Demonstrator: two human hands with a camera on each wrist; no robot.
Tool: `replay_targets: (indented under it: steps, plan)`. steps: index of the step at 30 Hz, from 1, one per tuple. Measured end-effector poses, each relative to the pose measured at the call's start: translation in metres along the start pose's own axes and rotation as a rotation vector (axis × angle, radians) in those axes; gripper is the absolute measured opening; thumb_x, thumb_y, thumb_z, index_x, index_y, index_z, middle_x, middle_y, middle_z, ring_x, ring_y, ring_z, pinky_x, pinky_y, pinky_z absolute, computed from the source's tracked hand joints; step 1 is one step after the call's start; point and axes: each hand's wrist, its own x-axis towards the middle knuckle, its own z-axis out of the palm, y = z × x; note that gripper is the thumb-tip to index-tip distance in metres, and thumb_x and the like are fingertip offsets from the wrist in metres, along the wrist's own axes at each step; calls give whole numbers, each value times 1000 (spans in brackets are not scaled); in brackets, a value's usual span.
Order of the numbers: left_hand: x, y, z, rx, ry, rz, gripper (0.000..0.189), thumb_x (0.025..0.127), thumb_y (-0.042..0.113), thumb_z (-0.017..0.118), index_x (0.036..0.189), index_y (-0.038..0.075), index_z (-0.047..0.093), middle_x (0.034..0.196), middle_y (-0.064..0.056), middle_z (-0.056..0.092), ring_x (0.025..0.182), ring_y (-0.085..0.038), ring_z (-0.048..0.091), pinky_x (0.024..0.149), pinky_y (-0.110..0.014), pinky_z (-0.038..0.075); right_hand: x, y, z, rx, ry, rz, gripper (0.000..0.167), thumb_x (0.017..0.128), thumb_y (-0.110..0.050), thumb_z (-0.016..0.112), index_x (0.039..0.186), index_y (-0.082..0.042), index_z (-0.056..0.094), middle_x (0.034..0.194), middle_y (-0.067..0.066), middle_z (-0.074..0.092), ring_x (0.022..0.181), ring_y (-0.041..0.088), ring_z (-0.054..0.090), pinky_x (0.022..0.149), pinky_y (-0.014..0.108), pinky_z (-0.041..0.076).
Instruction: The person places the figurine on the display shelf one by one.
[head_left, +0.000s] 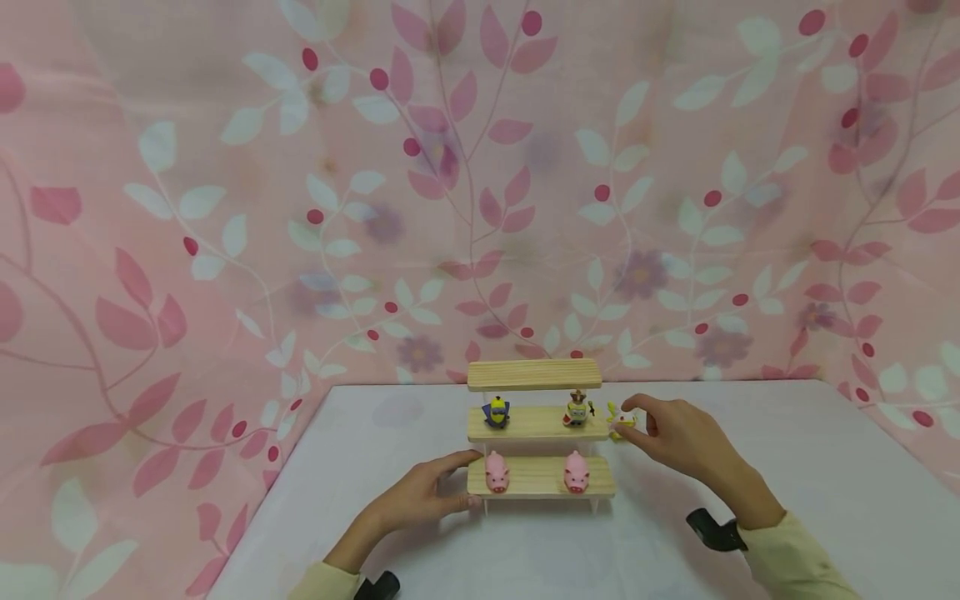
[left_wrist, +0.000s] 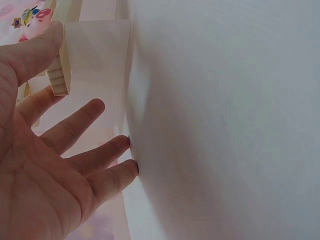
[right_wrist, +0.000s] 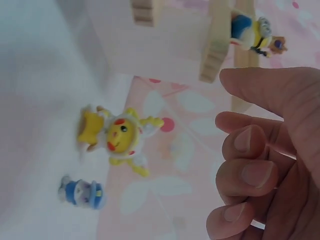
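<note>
"Pink cloth (head_left: 465, 167) with leaves, berries and flowers hangs behind both grips. What lies below?"

"White counter (head_left: 570, 558), running beneath both grips and out past them to either side."

"And between the grips?"

"Wooden shelf (head_left: 534, 375), three boards stepped one above another. The lower board (head_left: 536, 479) is the one nearest the left grip."

"How does that left grip (head_left: 416, 500) stand?"

"Thumb and forefinger pinch the board's end, one on either side of it; the other three fingers are spread."

"Right grip (head_left: 682, 442)?"

"Just right of the shelf. Thumb and forefinger are parted a little, the remaining fingers loosely bent, and it has hold of nothing."

"The head view sets something yellow between those fingertips."

"That's the yellow hooded figure (right_wrist: 120, 135). The right wrist view shows a gap: it stands upright on the counter, near the right grip but apart from it."

"Pigs?"

"Two pink ones on the lower board: one pig (head_left: 497, 472) near the left grip, its twin (head_left: 576, 472) farther from it."

"One board up?"

"A crowned figure (head_left: 577, 412) toward the right grip, a caped figure (head_left: 497, 413) toward the left."

"Smallest?"

"A blue-and-white figure (right_wrist: 82, 192), on the counter near the right grip, just beside the hooded one."
</note>
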Motion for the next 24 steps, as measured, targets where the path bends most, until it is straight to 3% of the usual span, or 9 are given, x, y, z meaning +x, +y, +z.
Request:
replay_targets:
  steps: [13,24]
  plan:
    - [1,1,0,-10,0,-7,64,91,47,69,146,23,48,147,3,48,136,-25,42,109,-54,36,17,24,18,-17,-146,114,38,87,-33,74,114,-7,67,67,-3,52,57,13,46,47,30,39]
    - [0,2,0,-12,2,-13,64,91,47,69,146,22,48,147,3,49,136,-26,42,108,-55,36,30,31,26,-7,-198,141,40,85,-32,76,114,-7,66,70,-1,54,61,15,49,49,32,40]
